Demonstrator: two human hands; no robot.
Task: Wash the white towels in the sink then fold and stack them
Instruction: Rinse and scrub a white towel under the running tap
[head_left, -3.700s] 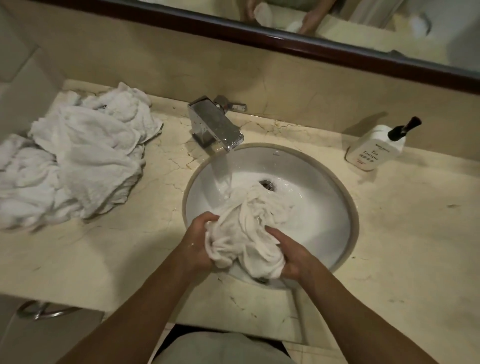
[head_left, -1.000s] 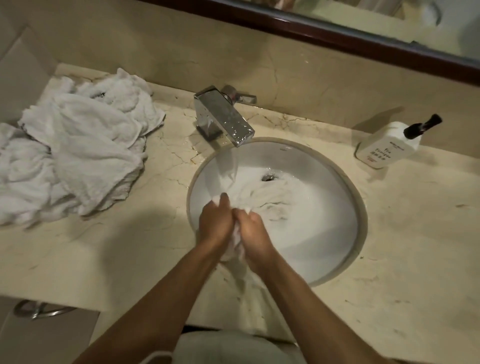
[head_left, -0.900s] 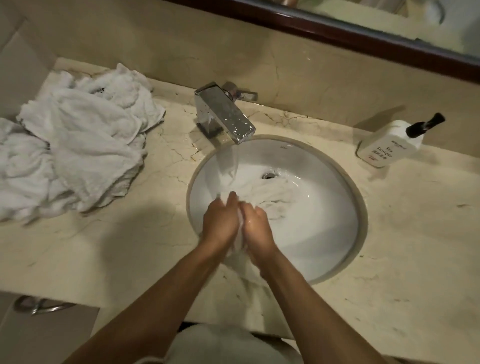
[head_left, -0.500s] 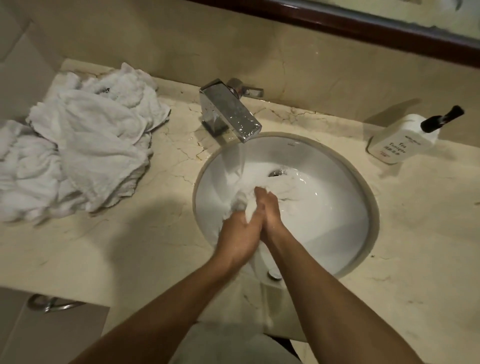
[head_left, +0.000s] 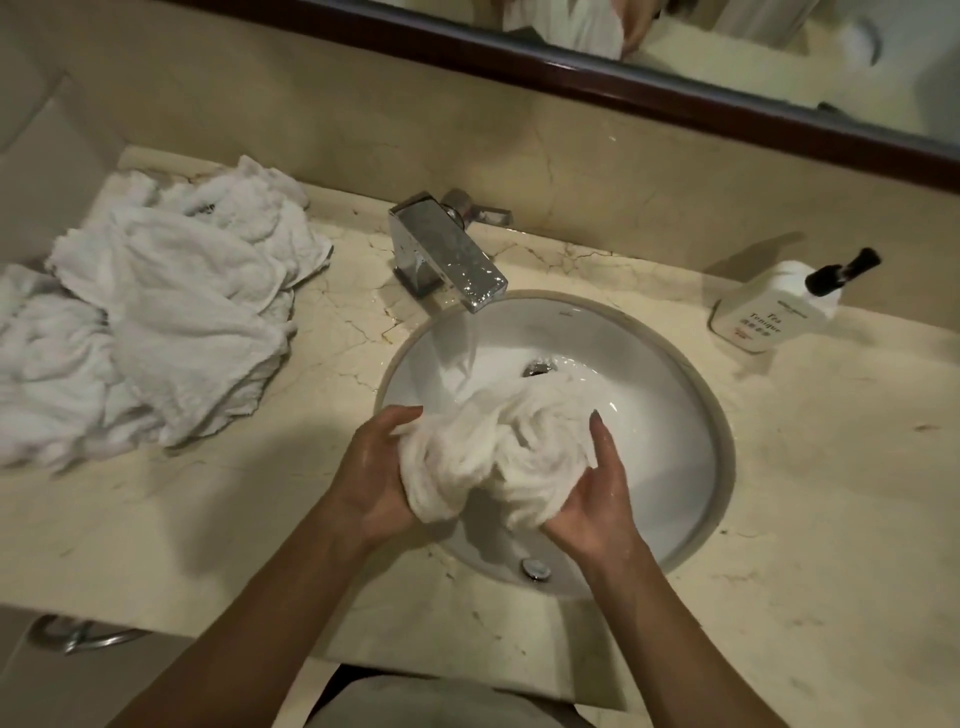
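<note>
The round white sink (head_left: 670, 467), set into the marble worktop (head_left: 810, 519) near its front edge, holds running water and one wet white towel (head_left: 493, 447); the chrome faucet (head_left: 447, 254) at the sink's back rim pours a stream onto the basin's back left wall, just beyond the towel, and the drain (head_left: 537, 369) shows behind the cloth. A small overflow fitting (head_left: 536, 569) sits on the basin's front wall. A white pump bottle (head_left: 769, 306) with a black nozzle stands near the worktop's back right edge, well apart from the sink. Both forearms reach in from the front edge and meet over the front half of the basin. The left hand (head_left: 376, 478) is turned inward, its fingers curled round the towel's left end, with cloth bulging out beneath the palm. The right hand (head_left: 592, 499) cups the towel's right end from below and the side, palm toward the cloth, with one straight finger rising along the bunched fabric; how the others lie cannot be told. The towel is bunched and twisted between the two palms, lifted above the basin floor. A heap of white towels (head_left: 145, 322) lies crumpled on the worktop's left side, reaching its left edge.
</note>
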